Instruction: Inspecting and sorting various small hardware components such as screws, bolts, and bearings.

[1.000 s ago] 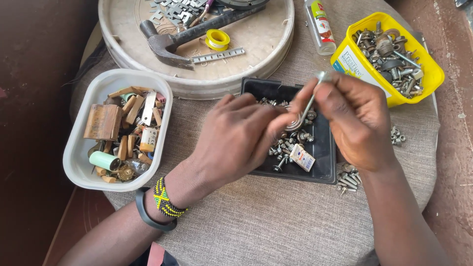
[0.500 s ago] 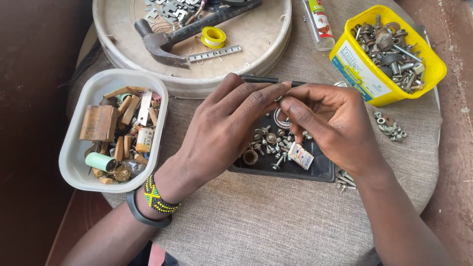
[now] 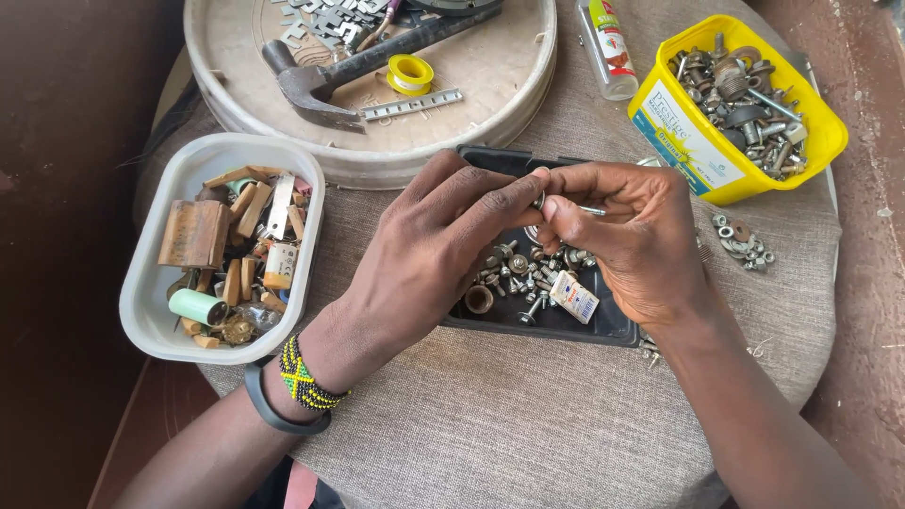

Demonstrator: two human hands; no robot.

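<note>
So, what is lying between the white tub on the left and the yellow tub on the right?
In the head view, the black tray of screws lies between the white tub and the yellow tub, with both hands over it.

Small metal piece – mostly hidden between both hands' fingertips.

Small metal screw, roughly level, pinched above black tray.

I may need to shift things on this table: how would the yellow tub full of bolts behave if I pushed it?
The yellow tub is heaped with metal bolts and nuts, so it is probably heavy for its size. On the woven cloth it would likely drag rather than slide. Its thin plastic walls may flex.
</note>
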